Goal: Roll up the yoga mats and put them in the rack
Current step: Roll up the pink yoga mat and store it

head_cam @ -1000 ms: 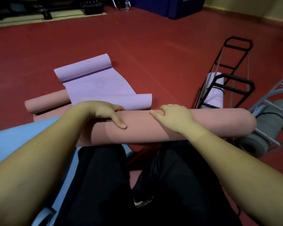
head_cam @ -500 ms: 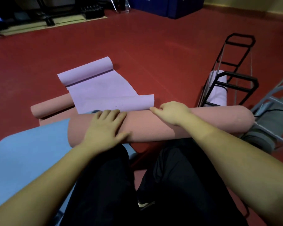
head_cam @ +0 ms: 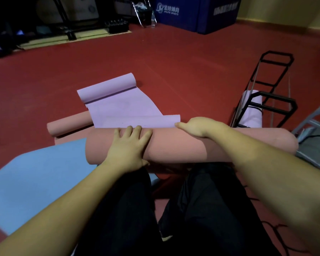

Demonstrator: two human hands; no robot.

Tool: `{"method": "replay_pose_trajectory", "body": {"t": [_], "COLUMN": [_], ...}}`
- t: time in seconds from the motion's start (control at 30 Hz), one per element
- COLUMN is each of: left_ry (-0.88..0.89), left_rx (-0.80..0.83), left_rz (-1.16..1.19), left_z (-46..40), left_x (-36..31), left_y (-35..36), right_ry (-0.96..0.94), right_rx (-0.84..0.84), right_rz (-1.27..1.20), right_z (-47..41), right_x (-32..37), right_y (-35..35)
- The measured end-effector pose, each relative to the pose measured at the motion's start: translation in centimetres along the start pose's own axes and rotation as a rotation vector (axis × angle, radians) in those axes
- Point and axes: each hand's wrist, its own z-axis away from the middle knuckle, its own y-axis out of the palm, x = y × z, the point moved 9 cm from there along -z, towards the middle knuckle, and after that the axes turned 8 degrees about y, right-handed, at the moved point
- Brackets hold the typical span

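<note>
A thick pink mat roll (head_cam: 183,146) lies crosswise on the floor just past my knees. My left hand (head_cam: 128,146) lies flat on its left part with fingers spread. My right hand (head_cam: 199,126) rests over the top of the roll, fingers bent over its far side. Behind the roll a lilac mat (head_cam: 122,108) lies partly unrolled, both ends curled. A blue mat (head_cam: 31,182) is spread at my left. The black wire rack (head_cam: 270,100) stands at the right and holds a white rolled mat (head_cam: 251,115).
The pink mat's far curled end (head_cam: 68,123) shows left of the lilac mat. A grey frame with a dark grey roll (head_cam: 318,143) stands at the far right. Blue padded blocks (head_cam: 198,13) and dark equipment line the back wall across red floor (head_cam: 155,58).
The pink roll has turned away from me and now touches the lilac mat's near edge. My left hand moved from gripping the top to lying flat on the roll.
</note>
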Motion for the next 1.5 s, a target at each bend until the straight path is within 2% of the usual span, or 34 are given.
{"method": "replay_pose_trajectory", "body": {"t": [0.17, 0.33, 0.43, 0.5, 0.63, 0.7, 0.83, 0.97, 1.03, 1.1, 1.27, 1.4, 1.43, 1.5], "left_ry": [0.032, 0.048, 0.064, 0.052, 0.040, -0.002, -0.099, -0.119, -0.115, -0.092, 0.067, 0.077, 0.071, 0.056], "left_rx": [-0.007, 0.177, 0.272, 0.336, 0.435, 0.486, 0.642, 0.730, 0.703, 0.604, 0.152, -0.164, -0.189, -0.136], "left_rz": [0.080, 0.186, 0.222, 0.290, 0.432, 0.586, 0.829, 0.931, 0.987, 0.966, 0.563, 0.264, 0.192, 0.093], "left_z": [1.5, 1.9, 0.8, 0.0, -1.7, -2.5, -3.9, -4.9, -5.1, -5.3, -4.2, -0.8, -0.1, 0.6], "left_x": [0.6, 1.2, 1.0, 1.4, 2.3, 2.9, 4.3, 4.2, 3.7, 3.6, 3.8, 1.9, 1.2, -0.2], "left_y": [-2.0, -1.4, -0.5, -0.2, 0.4, 1.1, 3.3, 4.2, 4.0, 3.5, 1.0, 0.5, 1.0, 2.3], "right_ry": [-0.002, -0.015, -0.021, -0.057, -0.126, -0.124, -0.146, -0.116, -0.092, -0.091, -0.124, -0.092, -0.082, -0.072], "right_rx": [0.112, 0.235, 0.227, 0.160, -0.194, -0.314, -0.361, -0.435, -0.438, -0.421, -0.405, -0.323, -0.296, -0.241], "right_rz": [-0.022, -0.096, -0.094, -0.057, -0.021, -0.012, -0.047, 0.101, 0.085, 0.078, 0.078, 0.055, 0.048, 0.040], "right_z": [0.6, 0.7, 0.4, 0.5, -0.1, 0.4, 2.4, 3.2, 2.8, 2.2, 1.7, 0.5, 0.1, -0.4], "right_x": [0.7, 1.1, 0.6, 1.0, 1.1, 0.6, -0.2, 0.1, 0.0, 0.0, 0.3, 0.4, 0.4, 0.5], "right_y": [0.1, 1.5, 1.8, 1.2, -0.9, -1.2, 0.3, 1.2, 1.0, 0.9, 0.8, 1.1, 1.2, 1.2]}}
